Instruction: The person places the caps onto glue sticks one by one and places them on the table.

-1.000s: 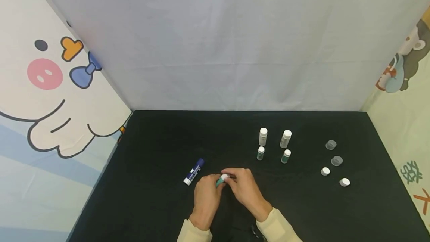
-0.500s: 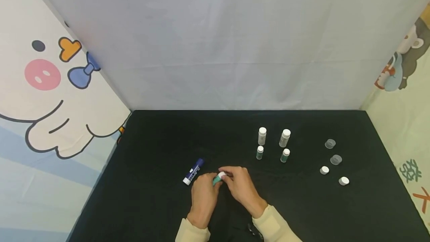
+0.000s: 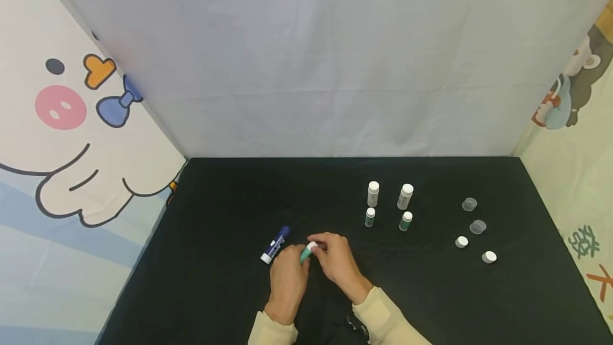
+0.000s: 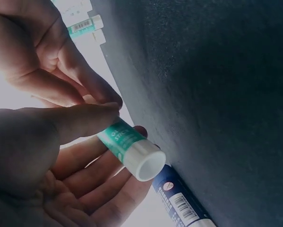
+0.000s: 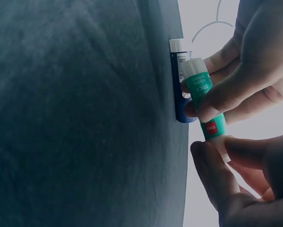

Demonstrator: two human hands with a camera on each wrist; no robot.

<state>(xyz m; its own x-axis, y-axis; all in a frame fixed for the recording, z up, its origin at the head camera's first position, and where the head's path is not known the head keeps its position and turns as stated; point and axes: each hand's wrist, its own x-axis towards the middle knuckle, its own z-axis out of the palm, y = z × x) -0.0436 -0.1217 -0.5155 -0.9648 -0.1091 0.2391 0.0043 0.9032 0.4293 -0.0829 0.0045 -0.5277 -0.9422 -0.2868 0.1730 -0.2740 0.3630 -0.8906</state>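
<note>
Between both hands is a green glue stick (image 3: 305,254) with white ends, tilted above the black table. My left hand (image 3: 289,276) holds it by its green barrel, thumb on one side and fingers on the other. The thumb and forefinger of my right hand (image 3: 337,262) pinch the white cap at its far end. In the left wrist view the white base of the glue stick (image 4: 122,139) points toward the camera; the cap end is hidden by fingers. A dark blue glue stick (image 3: 275,244) lies on the table just left of my left hand.
Two tall white-capped containers (image 3: 373,194) and two small green white-capped sticks (image 3: 405,221) stand behind my right hand. Farther right are two clear cups (image 3: 478,227) and two white caps (image 3: 462,242). A small dark object (image 3: 355,323) lies by the right sleeve.
Both hands, with the green glue stick between them, have shifted slightly left. The grip on barrel and cap looks the same. Other things stay in place.
</note>
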